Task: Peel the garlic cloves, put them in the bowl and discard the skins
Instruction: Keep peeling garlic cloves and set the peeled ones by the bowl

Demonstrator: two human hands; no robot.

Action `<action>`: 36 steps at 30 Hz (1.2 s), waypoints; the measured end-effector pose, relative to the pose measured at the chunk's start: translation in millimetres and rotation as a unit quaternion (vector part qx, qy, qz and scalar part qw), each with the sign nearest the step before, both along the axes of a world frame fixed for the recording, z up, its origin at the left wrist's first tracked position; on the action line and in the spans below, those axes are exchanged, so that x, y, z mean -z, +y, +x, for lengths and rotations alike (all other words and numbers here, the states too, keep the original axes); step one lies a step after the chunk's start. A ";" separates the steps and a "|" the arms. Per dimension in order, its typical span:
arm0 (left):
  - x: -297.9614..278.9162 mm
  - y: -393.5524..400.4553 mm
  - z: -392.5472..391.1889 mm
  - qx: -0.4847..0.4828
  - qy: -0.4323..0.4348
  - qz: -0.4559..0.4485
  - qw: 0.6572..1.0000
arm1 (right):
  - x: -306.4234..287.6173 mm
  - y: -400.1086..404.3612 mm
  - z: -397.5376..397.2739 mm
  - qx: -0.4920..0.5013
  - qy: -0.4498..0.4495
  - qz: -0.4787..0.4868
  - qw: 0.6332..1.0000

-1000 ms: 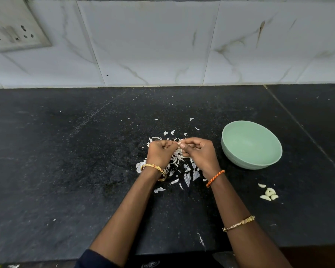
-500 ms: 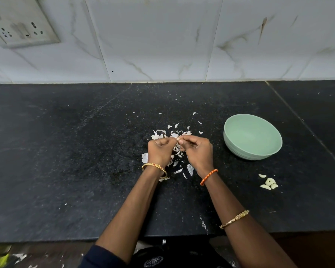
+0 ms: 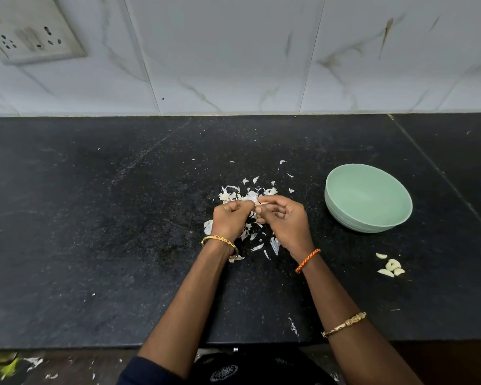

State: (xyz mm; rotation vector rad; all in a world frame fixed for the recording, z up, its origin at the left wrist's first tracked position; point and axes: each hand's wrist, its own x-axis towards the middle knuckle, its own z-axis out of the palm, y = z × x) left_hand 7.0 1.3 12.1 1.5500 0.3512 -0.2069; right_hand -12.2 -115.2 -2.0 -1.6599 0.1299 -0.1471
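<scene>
My left hand [image 3: 230, 218] and my right hand [image 3: 285, 220] meet at their fingertips over a scatter of white garlic skins [image 3: 247, 194] on the black counter. Both pinch a small garlic clove [image 3: 257, 202] between them; it is mostly hidden by my fingers. A pale green bowl [image 3: 368, 197] stands to the right of my hands, with nothing visible inside. Several peeled cloves [image 3: 390, 266] lie on the counter in front of the bowl, nearer to me.
The black stone counter [image 3: 95, 232] runs wide to the left; its front edge is near my elbows. A marbled tile wall stands behind, with a switch plate [image 3: 31, 34] at the upper left. A seam crosses the counter right of the bowl.
My view has tilted down, so the counter's front edge and the floor now show. My hands stay together on the clove, fingers working slightly over the skins.
</scene>
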 end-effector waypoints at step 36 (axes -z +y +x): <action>-14.0 -15.5 20.5 0.037 -0.152 0.150 0.976 | -23.7 -18.2 17.5 0.025 0.005 0.275 0.961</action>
